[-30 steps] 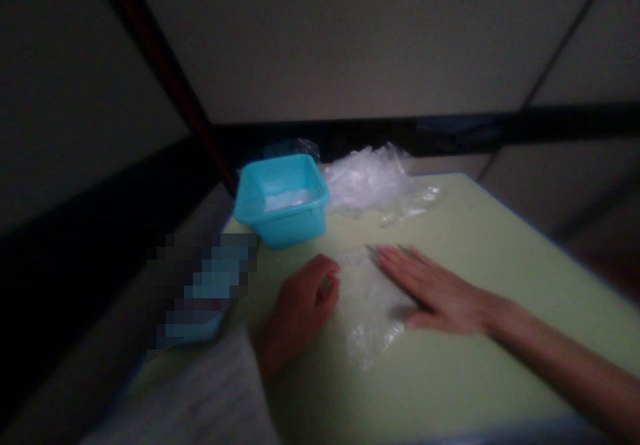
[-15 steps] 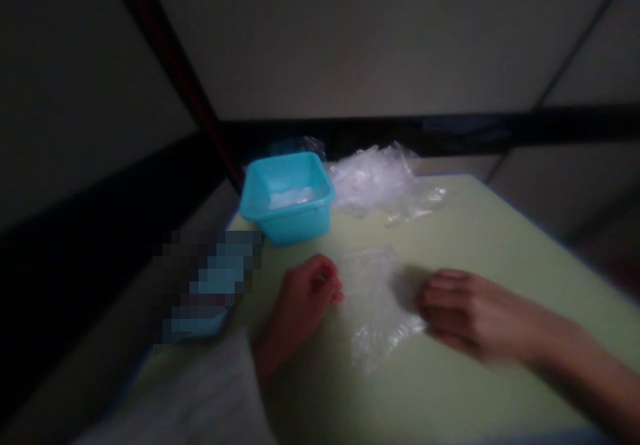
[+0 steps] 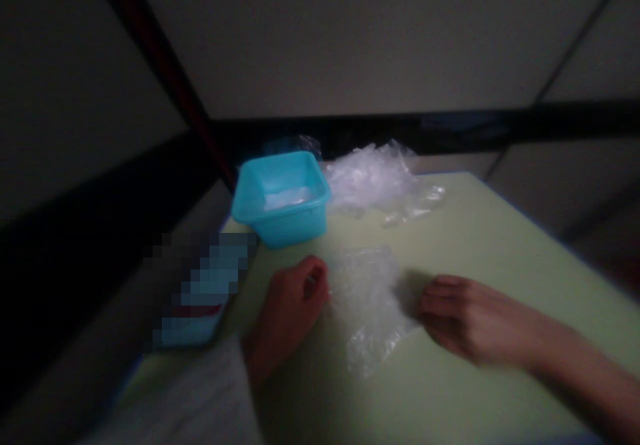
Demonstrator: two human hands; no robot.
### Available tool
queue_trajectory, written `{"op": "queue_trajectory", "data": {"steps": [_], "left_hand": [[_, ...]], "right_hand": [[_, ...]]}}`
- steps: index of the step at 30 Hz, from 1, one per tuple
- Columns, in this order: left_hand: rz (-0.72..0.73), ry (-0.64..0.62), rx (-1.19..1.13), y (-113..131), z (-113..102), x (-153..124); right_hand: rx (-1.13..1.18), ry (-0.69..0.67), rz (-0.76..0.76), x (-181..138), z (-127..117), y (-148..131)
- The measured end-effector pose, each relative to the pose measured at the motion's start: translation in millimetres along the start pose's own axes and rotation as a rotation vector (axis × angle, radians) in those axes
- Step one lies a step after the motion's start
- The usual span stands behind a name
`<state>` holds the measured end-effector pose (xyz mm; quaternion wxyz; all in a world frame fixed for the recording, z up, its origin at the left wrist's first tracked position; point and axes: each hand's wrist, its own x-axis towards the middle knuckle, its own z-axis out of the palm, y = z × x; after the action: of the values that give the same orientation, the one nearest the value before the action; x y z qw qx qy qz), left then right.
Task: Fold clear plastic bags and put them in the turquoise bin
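Observation:
A clear plastic bag [image 3: 367, 308] lies flat and a little wrinkled on the pale green table between my two hands. My left hand [image 3: 295, 305], below a grey sleeve, has thumb and fingers curled into a pinch at the bag's left edge. At the right edge, my right hand [image 3: 465, 318] is closed with its fingers bent together, knuckles up. Its fingertips meet the bag's lower right side, partly hidden and blurred. A dark shadow falls on the bag beside the right fingers.
A turquoise plastic basin [image 3: 295, 225] with whitish contents stands at the far left of the green table [image 3: 480, 231]. Beside it sits a heap of crumpled clear plastic bags [image 3: 370, 178]. A pixelated bluish object [image 3: 210, 285] lies at the left edge. Grey panels rise behind.
My left hand has shifted slightly left along the bag's edge. My right hand has barely moved, and the bag stays between them. The view has turned slightly.

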<state>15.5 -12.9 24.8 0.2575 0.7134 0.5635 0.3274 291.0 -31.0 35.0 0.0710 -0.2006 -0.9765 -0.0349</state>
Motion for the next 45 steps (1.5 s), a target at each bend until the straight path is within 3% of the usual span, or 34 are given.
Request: {"op": "queue_trajectory", "data": {"steps": [28, 37, 45], "left_hand": [[0.060, -0.008, 0.074, 1.6, 5.2, -2.4], [0.054, 0.012, 0.038, -1.3, 5.4, 1.1], [-0.006, 0.012, -0.029, -6.4, 5.3, 5.6]], "right_hand": [[0.091, 0.174, -0.038, 1.1, 16.6, 27.9], [0.349, 0.154, 0.206, -0.6, 18.1, 36.6], [0.625, 0.279, 0.507, 12.1, 15.3, 36.2]]}}
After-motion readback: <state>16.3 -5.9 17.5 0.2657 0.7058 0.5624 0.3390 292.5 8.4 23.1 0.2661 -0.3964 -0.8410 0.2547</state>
